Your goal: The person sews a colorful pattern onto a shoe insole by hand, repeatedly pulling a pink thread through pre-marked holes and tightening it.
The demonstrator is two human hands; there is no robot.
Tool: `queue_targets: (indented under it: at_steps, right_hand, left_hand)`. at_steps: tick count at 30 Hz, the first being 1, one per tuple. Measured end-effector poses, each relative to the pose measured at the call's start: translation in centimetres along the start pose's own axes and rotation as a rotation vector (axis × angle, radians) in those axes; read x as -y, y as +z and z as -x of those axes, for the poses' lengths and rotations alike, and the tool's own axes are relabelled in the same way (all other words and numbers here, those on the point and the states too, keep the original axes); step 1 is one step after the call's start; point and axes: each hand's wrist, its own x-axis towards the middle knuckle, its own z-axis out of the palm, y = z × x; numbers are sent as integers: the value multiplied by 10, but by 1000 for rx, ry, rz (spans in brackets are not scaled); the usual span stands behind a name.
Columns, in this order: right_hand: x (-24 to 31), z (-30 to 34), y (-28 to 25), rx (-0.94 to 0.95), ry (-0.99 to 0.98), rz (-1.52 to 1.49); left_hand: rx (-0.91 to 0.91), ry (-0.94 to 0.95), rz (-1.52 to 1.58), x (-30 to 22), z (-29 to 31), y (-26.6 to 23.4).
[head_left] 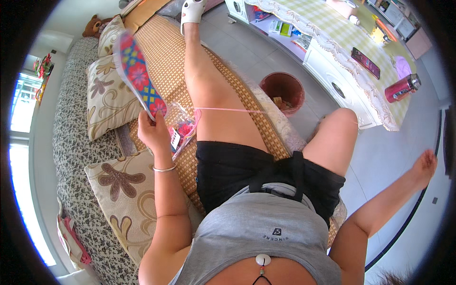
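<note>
My left hand (154,133) grips the heel end of a cross-stitched insole (137,71), patterned in pink flowers with blue and yellow checks. The insole stands tilted above the woven mat. From near its lower end a pink thread (223,109) stretches rightward across my thigh, fading from sight past the knee gap. Beside my left wrist lies a clear plastic bag (183,129) holding bright pink and coloured threads. Far out to the right is my right hand (424,170), its fingers drawn together; whatever they pinch is too small to make out.
I sit on a sofa with a woven mat (161,52) and patterned cushions (121,185). A reddish-brown bin (282,92) stands on the floor. The cloth-covered table (327,26) at right carries a phone (365,62) and a red thermos flask (401,89).
</note>
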Motion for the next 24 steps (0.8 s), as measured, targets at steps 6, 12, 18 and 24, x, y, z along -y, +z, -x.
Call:
queue_targets:
  at_steps: [6,12,18,24]
  right_hand:
    - [-63,165,79,290,-55,425]
    - [-110,370,176,1006,64,761]
    - [-123,413,189,1385,-334,725]
    - [-127,417,186,1408,-379,749]
  left_hand:
    - [297,-372,724,-57,41,34]
    - [539,-626,1015,-123,76,37]
    - [608,-658,1103,-135,86,33]
    - [617,-633,1097,-137,88,32]
